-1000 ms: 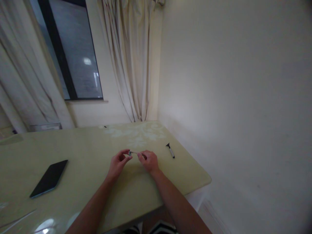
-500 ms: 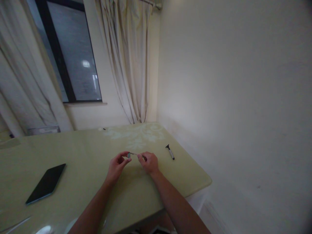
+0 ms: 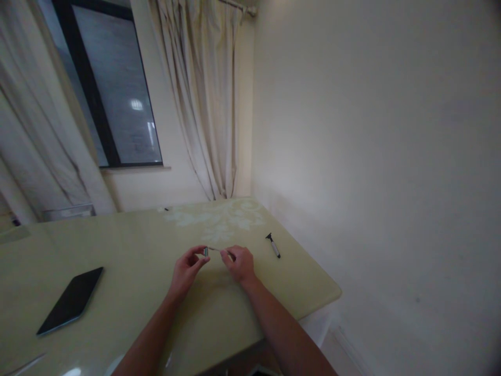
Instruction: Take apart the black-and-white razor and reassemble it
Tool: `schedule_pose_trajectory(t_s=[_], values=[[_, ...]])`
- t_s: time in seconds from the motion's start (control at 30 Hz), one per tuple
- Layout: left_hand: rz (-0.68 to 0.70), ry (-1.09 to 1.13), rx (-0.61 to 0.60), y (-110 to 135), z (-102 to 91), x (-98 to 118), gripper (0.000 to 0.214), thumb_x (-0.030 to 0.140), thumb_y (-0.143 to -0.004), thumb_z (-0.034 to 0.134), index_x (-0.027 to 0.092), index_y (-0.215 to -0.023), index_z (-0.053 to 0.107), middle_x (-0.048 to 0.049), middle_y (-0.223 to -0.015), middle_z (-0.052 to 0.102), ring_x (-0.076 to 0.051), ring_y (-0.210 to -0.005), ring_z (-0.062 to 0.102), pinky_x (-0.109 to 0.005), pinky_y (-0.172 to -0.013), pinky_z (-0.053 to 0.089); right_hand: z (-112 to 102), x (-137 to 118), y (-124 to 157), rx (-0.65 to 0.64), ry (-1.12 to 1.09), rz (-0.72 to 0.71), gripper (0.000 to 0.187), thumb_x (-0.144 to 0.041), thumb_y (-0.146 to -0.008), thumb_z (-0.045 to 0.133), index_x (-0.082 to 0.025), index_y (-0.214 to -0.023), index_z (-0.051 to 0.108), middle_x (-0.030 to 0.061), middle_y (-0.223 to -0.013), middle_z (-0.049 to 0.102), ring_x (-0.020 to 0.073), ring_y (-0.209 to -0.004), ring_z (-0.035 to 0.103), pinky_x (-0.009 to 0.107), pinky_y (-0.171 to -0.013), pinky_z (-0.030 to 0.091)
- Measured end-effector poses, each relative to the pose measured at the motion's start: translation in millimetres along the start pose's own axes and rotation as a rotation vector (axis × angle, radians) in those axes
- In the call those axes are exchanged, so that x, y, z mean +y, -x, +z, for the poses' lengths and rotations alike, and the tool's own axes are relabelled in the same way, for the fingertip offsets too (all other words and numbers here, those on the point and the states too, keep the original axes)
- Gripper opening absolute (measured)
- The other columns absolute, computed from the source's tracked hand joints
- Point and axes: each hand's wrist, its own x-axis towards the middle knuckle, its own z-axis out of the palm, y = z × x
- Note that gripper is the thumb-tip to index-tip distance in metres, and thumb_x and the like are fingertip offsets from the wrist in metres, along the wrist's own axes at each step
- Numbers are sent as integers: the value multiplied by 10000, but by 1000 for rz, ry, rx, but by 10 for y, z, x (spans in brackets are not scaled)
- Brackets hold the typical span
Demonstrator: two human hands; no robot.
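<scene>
My left hand (image 3: 189, 267) pinches a small green and dark rectangular piece (image 3: 205, 251) upright between thumb and fingertips. It looks like a razor cartridge, though it is too small to be sure. My right hand (image 3: 239, 262) is closed around a thin metal tool (image 3: 214, 249), most of which the fingers cover. The tool's tip points left and meets or nearly meets the top of the small piece; I cannot tell if they touch. Both hands are held just over the pale green table (image 3: 219, 303). To the right of my right hand lies a razor (image 3: 275, 248) with a grey and black handle.
A flat black tablet-like object (image 3: 72, 300) lies at the left of the table. A tiny dark item (image 3: 166, 209) is near the far edge. A wall (image 3: 352, 183) runs along the table's right side, and curtains (image 3: 207, 104) hang behind it.
The view has shifted slightly. Both hands keep nearly the same pose, with the tool's tip still by the top of the small piece.
</scene>
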Motion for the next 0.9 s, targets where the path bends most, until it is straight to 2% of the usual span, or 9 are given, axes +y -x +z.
schedule_pose_trajectory(t_s=[0.1,0.23,0.33,0.47,0.57,0.7,0.8,0.9], values=[[-5,9,3,12,4,16,555,579,-694,808,171,-1065,743,29,-692,591,-103,-528,421,-224,-490,346,-1,-7,2,-20,0,-42,371,-422,-994,557,-198,-757,732,-4,-658,637,127,-651,543,253,-689,329],[1,0,-4,17,0,14,543,561,-701,807,164,-1065,740,11,-753,624,-100,-541,423,-226,-499,351,8,-13,7,14,21,-15,382,-425,-989,559,-196,-727,715,-5,-655,636,127,-638,529,259,-671,313],[2,-1,-5,7,-7,-10,545,548,-710,805,168,-1095,736,20,-735,611,-101,-539,416,-226,-502,346,16,-12,6,-9,4,-56,372,-428,-986,558,-199,-741,719,-7,-646,632,126,-634,528,255,-683,321],[0,4,-14,-6,-10,-44,526,544,-708,806,177,-1079,739,12,-763,632,-102,-541,434,-230,-511,366,22,-8,3,17,30,-16,395,-424,-993,545,-194,-714,707,1,-645,632,129,-628,525,263,-675,315],[-1,-1,5,-9,-4,-49,535,548,-701,808,178,-1083,742,29,-694,601,-108,-532,438,-227,-503,365,25,-6,7,-13,5,-78,363,-421,-981,562,-202,-739,720,-5,-636,626,131,-636,531,260,-685,324],[13,-16,16,-11,0,-38,554,578,-681,808,179,-1060,749,11,-723,636,-105,-519,440,-227,-486,368,28,-5,11,22,9,-26,387,-428,-997,542,-205,-736,721,-1,-651,639,132,-637,534,263,-685,323],[13,-38,2,-7,-4,-32,567,598,-688,794,183,-1071,746,4,-731,648,-111,-526,457,-230,-490,382,34,-1,10,-13,14,-67,397,-444,-997,538,-206,-734,716,2,-652,644,134,-645,544,260,-692,327],[7,-41,-9,2,-11,-23,567,612,-682,789,184,-1051,742,-4,-768,665,-110,-524,456,-236,-487,384,51,4,12,19,42,-33,422,-455,-1007,519,-203,-724,704,11,-663,655,138,-654,548,264,-686,324]])
